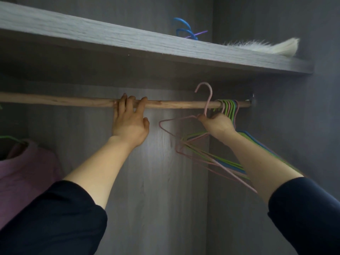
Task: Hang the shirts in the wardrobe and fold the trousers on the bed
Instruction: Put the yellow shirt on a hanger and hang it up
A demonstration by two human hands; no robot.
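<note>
- Fetching a hanger is judged the step in hand: a pink wire hanger (210,95) is pinched at its neck by the right hand (218,124), its hook raised above the wooden rail (73,102), beside the bunch of hangers (229,105) at the rail's right end.
- The rail is gripped mid-length by the left hand (128,120), fingers curled over it.
- Next, the hanger must be drawn free of the bunch and taken to a shirt.
- A purple shirt (24,162) is hung below the rail's left end; trousers and bed are not seen.
- A grey wood-grain shelf (110,39) is set above the rail, with blue hangers (185,29) on it.
</note>
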